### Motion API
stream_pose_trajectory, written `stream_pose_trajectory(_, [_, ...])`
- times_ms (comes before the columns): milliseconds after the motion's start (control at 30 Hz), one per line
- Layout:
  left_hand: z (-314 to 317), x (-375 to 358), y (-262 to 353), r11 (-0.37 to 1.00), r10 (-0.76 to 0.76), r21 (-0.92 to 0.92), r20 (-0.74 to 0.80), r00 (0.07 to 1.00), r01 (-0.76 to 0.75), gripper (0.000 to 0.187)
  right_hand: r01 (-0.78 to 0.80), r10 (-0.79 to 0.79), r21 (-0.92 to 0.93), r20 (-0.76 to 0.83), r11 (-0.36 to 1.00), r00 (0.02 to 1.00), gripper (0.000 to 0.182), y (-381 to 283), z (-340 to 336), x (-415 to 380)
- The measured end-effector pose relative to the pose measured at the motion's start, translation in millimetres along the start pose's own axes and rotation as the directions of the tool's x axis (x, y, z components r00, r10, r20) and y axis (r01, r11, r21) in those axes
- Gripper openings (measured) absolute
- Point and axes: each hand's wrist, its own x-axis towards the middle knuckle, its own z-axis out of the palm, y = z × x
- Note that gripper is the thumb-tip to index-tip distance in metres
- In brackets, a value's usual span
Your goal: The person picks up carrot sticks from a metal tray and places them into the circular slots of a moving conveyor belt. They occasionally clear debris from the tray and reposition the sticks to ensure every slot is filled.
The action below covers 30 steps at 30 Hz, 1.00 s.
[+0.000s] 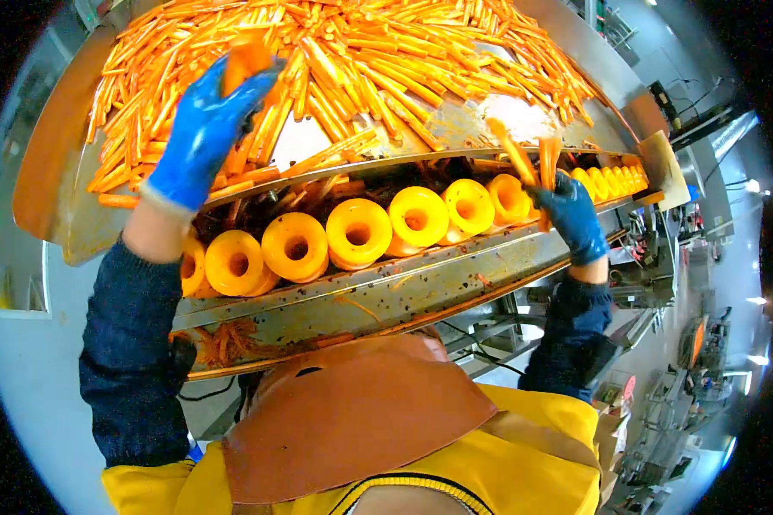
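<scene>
My left hand [208,129], in a blue glove, is raised over the left part of a heap of long orange carrots [395,73]. Its fingers are closed round a blurred bunch of carrots [247,62]. Lower and to the right, my right hand [569,215], in a darker wet blue glove, grips a few carrots [548,163] that stick up out of the fist. That hand is beside a row of yellow ring-shaped cups [359,232] with round holes. The cups run along the near edge of the metal tray [69,197] that bears the heap.
A soiled metal ledge [386,296] runs in front of the cups, with orange shreds [232,341] at its left end. A brown apron [361,412] covers my front. Machine frames [653,257] and cardboard boxes [610,438] stand on the floor to the right.
</scene>
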Motion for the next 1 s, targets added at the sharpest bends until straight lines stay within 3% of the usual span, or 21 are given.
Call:
stream_pose_trajectory(33, [-6.5, -16.0, 15.6, 0.895, -0.292, -0.311, 0.133, 0.947, 0.319, 0.029, 0.030, -0.024, -0.106, 0.062, 0.994, 0.998, 0.020, 9.2, -7.8, -8.6])
stream_pose_trajectory(67, [-3.9, -29.2, 16.7, 0.895, -0.291, -0.312, 0.133, 0.947, 0.319, 0.029, -0.113, 0.189, -0.356, 0.187, 0.928, 0.964, 0.024, -29.9, -20.5, -25.6])
stream_pose_trajectory(133, [8.2, -54.4, 9.7, 0.731, -0.340, -0.565, 0.185, 0.922, 0.383, 0.027, 0.317, -0.197, -0.641, 0.253, 0.699, 0.947, 0.027, 1.1, -17.6, -28.9])
stream_pose_trajectory(200, [28.4, -74.3, 11.0, 0.574, -0.432, -0.630, 0.310, 0.847, 0.523, 0.029, 0.377, -0.257, -0.645, 0.276, 0.665, 0.926, 0.029, 6.2, -7.3, -24.3])
stream_pose_trajectory(267, [40.6, -92.4, 8.2, 0.586, -0.421, -0.582, 0.375, 0.826, 0.564, 0.017, 0.435, -0.318, -0.647, 0.298, 0.626, 0.900, 0.030, -5.3, 0.9, -22.6])
stream_pose_trajectory(333, [52.0, -103.0, 7.6, 0.608, -0.357, -0.598, 0.383, 0.852, 0.523, 0.021, 0.251, -0.282, -0.661, 0.061, 0.707, 0.957, 0.022, -20.2, 3.0, -22.0])
stream_pose_trajectory(367, [56.9, -107.3, 6.0, 0.610, -0.358, -0.598, 0.379, 0.854, 0.521, 0.021, 0.358, -0.474, -0.580, -0.056, 0.732, 0.879, 0.023, -14.1, 8.9, -19.3])
stream_pose_trajectory(400, [61.2, -109.2, 4.3, 0.589, -0.368, -0.593, 0.408, 0.836, 0.549, 0.023, 0.385, -0.504, -0.558, -0.070, 0.735, 0.861, 0.024, -9.3, 15.9, -19.7])
stream_pose_trajectory(467, [64.3, -108.0, 7.5, 0.573, -0.370, -0.586, 0.439, 0.819, 0.573, 0.024, 0.375, -0.466, -0.639, 0.030, 0.671, 0.884, 0.031, 0.6, 30.8, -20.3])
stream_pose_trajectory(500, [65.8, -107.0, 10.0, 0.570, -0.364, -0.585, 0.449, 0.816, 0.577, 0.026, 0.266, -0.331, -0.637, 0.019, 0.723, 0.943, 0.031, -10.3, 34.8, -23.4])
stream_pose_trajectory(533, [67.8, -105.1, 12.2, 0.567, -0.359, -0.584, 0.460, 0.812, 0.581, 0.028, 0.261, -0.330, -0.639, 0.012, 0.724, 0.944, 0.031, -5.3, 34.5, -21.0])
stream_pose_trajectory(600, [73.1, -100.8, 14.9, 0.558, -0.384, -0.569, 0.469, 0.796, 0.604, 0.027, 0.197, -0.312, -0.506, -0.152, 0.840, 0.938, 0.030, 5.4, 34.7, -14.0])
stream_pose_trajectory(633, [75.6, -98.9, 12.7, 0.558, -0.376, -0.552, 0.497, 0.782, 0.619, 0.027, 0.110, -0.143, -0.163, -0.206, 0.980, 0.968, 0.029, -1.0, 35.1, -13.0])
stream_pose_trajectory(667, [78.4, -96.7, 9.6, 0.561, -0.367, -0.533, 0.526, 0.767, 0.634, 0.027, 0.113, -0.146, -0.163, -0.204, 0.980, 0.968, 0.029, 0.7, 42.2, -6.8])
stream_pose_trajectory(733, [83.4, -96.0, 7.6, 0.557, -0.420, -0.493, 0.528, 0.738, 0.669, 0.025, -0.009, 0.038, 0.237, -0.117, 0.972, 0.992, 0.028, -4.8, 60.0, 1.5])
stream_pose_trajectory(767, [81.6, -96.2, 11.9, 0.537, -0.399, -0.542, 0.512, 0.760, 0.647, 0.023, 0.082, -0.035, 0.346, -0.140, 0.934, 0.990, 0.027, -19.0, 77.2, -8.2])
stream_pose_trajectory(800, [79.5, -96.0, 14.9, 0.515, -0.380, -0.588, 0.495, 0.781, 0.623, 0.022, 0.070, -0.078, 0.333, 0.012, 0.940, 0.997, 0.030, 11.3, 100.4, 4.3])
stream_pose_trajectory(867, [71.7, -96.4, 13.1, 0.523, -0.428, -0.630, 0.389, 0.816, 0.574, 0.022, 0.091, -0.090, -0.207, 0.013, 0.974, 0.996, 0.036, -35.9, 95.7, -20.5])
stream_pose_trajectory(900, [65.6, -97.7, 9.4, 0.534, -0.470, -0.668, 0.276, 0.838, 0.519, 0.023, 0.209, -0.193, 0.217, -0.096, 0.953, 0.977, 0.041, -33.6, 106.7, -19.6])
stream_pose_trajectory(933, [57.6, -94.9, 5.2, 0.507, -0.350, -0.765, 0.239, 0.906, 0.398, 0.026, 0.303, -0.280, 0.161, -0.149, 0.939, 0.948, 0.043, -32.8, 105.6, -20.3])
stream_pose_trajectory(1000, [48.4, -98.4, 10.1, 0.438, -0.392, -0.852, 0.106, 0.914, 0.287, 0.029, 0.368, -0.328, 0.245, -0.190, 0.897, 0.925, 0.038, -34.4, 114.2, -17.7])
